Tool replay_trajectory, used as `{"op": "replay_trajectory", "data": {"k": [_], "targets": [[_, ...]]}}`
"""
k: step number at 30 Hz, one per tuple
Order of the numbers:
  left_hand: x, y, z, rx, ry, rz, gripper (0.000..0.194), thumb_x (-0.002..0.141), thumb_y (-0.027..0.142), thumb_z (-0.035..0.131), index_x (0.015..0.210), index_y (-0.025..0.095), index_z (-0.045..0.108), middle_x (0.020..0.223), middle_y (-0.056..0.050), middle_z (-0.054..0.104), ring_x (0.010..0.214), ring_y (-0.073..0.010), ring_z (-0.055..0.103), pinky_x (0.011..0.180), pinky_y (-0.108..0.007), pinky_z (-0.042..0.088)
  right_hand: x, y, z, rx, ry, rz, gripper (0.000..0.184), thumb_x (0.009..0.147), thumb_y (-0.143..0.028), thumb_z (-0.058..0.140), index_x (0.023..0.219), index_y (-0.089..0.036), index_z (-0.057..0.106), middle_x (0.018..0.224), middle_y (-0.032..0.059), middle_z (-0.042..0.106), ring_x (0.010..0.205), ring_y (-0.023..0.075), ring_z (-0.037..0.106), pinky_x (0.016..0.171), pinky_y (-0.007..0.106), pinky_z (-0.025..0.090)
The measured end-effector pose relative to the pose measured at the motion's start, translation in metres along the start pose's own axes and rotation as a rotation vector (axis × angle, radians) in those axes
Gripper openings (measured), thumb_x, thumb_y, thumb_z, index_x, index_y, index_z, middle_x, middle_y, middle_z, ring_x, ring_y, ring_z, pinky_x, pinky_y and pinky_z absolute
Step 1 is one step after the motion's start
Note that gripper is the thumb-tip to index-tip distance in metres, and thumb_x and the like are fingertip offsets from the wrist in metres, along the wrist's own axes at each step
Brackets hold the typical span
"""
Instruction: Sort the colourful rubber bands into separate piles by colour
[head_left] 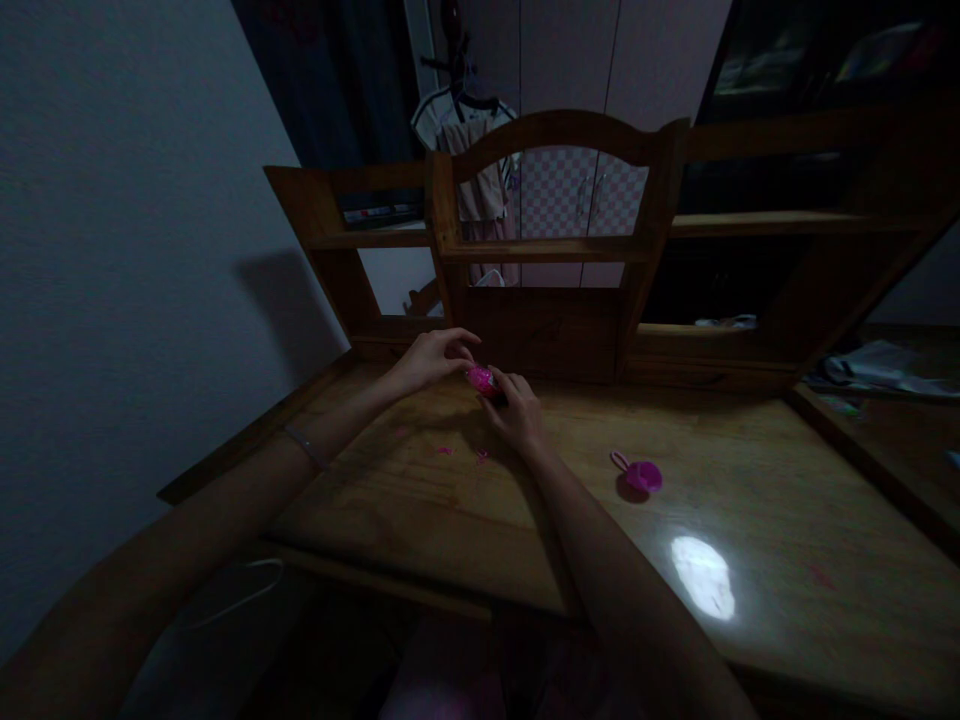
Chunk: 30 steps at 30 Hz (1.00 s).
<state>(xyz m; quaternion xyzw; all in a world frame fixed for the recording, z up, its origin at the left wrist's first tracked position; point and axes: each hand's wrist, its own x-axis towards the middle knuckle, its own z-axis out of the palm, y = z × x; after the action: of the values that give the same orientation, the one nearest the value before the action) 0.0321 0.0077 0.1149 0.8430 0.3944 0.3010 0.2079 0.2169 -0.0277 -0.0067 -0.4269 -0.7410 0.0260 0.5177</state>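
My right hand [516, 408] is closed around a small, shiny pink object [481, 379] above the wooden desk; its exact kind is not clear, and the fingers hide part of it. Just left of it, my left hand [435, 358] has its fingers curved and apart, with the thumb tip at the object's upper left edge. Below the hands, small pink scraps [445, 450] lie on the desktop. Farther right rests a pink, rounded cup-like piece [643, 477] with a pale pink loop [619, 460] at one side.
A wooden hutch [540, 250] with shelves rises along the desk's [570, 550] back. Bright glare [703, 577] marks the surface at right. A wall [150, 250] stands at left, and a white cable [255, 590] hangs below the front edge. Clothes [476, 170] hang beyond.
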Motion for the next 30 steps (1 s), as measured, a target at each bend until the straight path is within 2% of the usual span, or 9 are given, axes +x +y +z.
{"op": "replay_trajectory", "data": {"k": [9, 15, 20, 26, 30], "targets": [[0.001, -0.013, 0.005, -0.012, -0.009, -0.037, 0.034, 0.074, 0.027, 0.072, 0.105, 0.016, 0.068, 0.087, -0.005, 0.072, 0.081, -0.0186, 0.068, 0.078, -0.03, 0.053, 0.0, -0.001, -0.002, -0.018, -0.021, -0.02, 0.049, 0.09, -0.032, 0.056, 0.138, -0.024, 0.048, 0.115, 0.011, 0.059, 0.107, 0.0263, 0.055, 0.091, 0.039, 0.048], [0.003, 0.0, 0.01, -0.018, 0.005, -0.07, 0.031, 0.075, 0.024, 0.071, 0.104, 0.014, 0.069, 0.085, -0.007, 0.074, 0.082, -0.0203, 0.07, 0.08, -0.031, 0.053, -0.001, 0.001, 0.0, -0.016, -0.012, -0.023, 0.05, 0.09, -0.031, 0.056, 0.138, -0.022, 0.047, 0.115, 0.011, 0.059, 0.107, 0.0261, 0.054, 0.092, 0.039, 0.047], [0.0, 0.006, 0.012, 0.042, -0.031, -0.008, 0.032, 0.079, 0.025, 0.068, 0.11, 0.016, 0.067, 0.089, -0.006, 0.075, 0.083, -0.0199, 0.071, 0.079, -0.03, 0.053, 0.0, 0.002, 0.0, -0.02, -0.019, -0.022, 0.049, 0.09, -0.032, 0.056, 0.137, -0.023, 0.048, 0.114, 0.0112, 0.06, 0.106, 0.0267, 0.055, 0.091, 0.041, 0.047], [-0.001, 0.008, -0.003, 0.055, -0.189, -0.001, 0.04, 0.082, 0.025, 0.062, 0.121, 0.017, 0.063, 0.1, -0.006, 0.074, 0.092, -0.0198, 0.07, 0.085, -0.029, 0.051, 0.0, 0.001, 0.001, -0.018, -0.014, -0.017, 0.048, 0.09, -0.031, 0.056, 0.137, -0.024, 0.049, 0.113, 0.0102, 0.06, 0.106, 0.0261, 0.055, 0.091, 0.04, 0.048], [-0.001, 0.014, -0.016, 0.088, -0.181, -0.006, 0.04, 0.084, 0.029, 0.06, 0.122, 0.017, 0.063, 0.102, -0.008, 0.073, 0.094, -0.021, 0.069, 0.085, -0.029, 0.05, 0.0, 0.0, 0.0, -0.012, -0.001, -0.012, 0.048, 0.09, -0.031, 0.056, 0.137, -0.023, 0.048, 0.114, 0.0102, 0.06, 0.106, 0.0262, 0.055, 0.092, 0.04, 0.047]]}}
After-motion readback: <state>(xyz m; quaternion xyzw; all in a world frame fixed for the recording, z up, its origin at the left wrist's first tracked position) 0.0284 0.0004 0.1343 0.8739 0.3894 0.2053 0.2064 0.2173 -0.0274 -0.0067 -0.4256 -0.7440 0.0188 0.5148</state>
